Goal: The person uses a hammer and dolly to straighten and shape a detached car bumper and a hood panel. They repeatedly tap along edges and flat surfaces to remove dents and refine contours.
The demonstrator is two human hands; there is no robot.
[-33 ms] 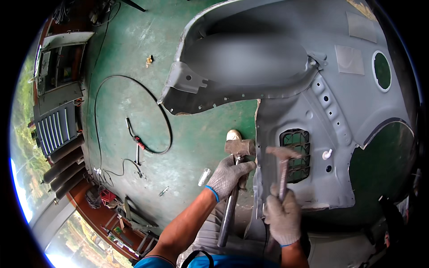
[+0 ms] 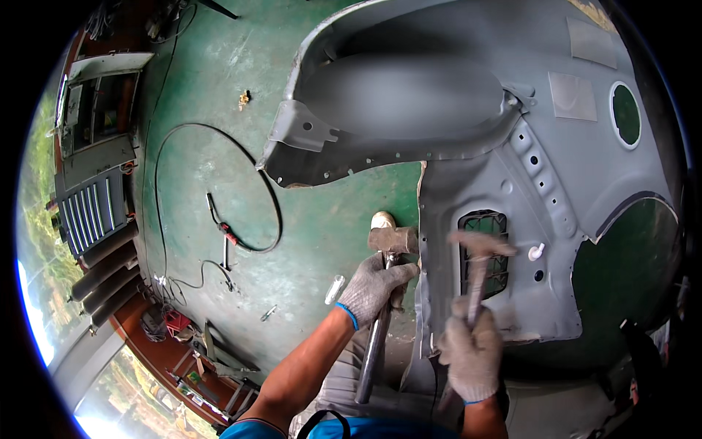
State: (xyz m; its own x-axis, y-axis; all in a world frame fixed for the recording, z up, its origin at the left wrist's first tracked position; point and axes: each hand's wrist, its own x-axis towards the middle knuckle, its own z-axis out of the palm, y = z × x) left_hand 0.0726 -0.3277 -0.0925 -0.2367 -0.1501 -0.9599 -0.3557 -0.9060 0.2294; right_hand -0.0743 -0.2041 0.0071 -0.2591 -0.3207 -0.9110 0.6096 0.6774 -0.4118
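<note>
My left hand [image 2: 376, 289], in a knit glove, grips a large steel-handled hammer [image 2: 393, 240]. Its head rests against or very close to the cut left edge of a grey sheet-metal body panel [image 2: 548, 168]. My right hand [image 2: 472, 355], also gloved, is closed round a smaller hammer [image 2: 481, 247], blurred by motion, whose head is over the panel's rectangular grated opening [image 2: 490, 271]. A small white fitting [image 2: 536, 252] sits right of that opening. Beneath the left hammer head a pale shoe [image 2: 382, 218] shows on the green floor.
Left on the floor [image 2: 219, 88] lie a looped black hose [image 2: 276, 194] with a red-and-black torch [image 2: 227, 234], and a crumpled scrap [image 2: 243, 99]. A tool cabinet [image 2: 91, 212], dark cylinders [image 2: 106, 293] and a metal door [image 2: 99, 102] line the left side.
My right hand and its hammer have shifted a little to the right, the hammer head now blurred. My left hand and its hammer look unmoved.
</note>
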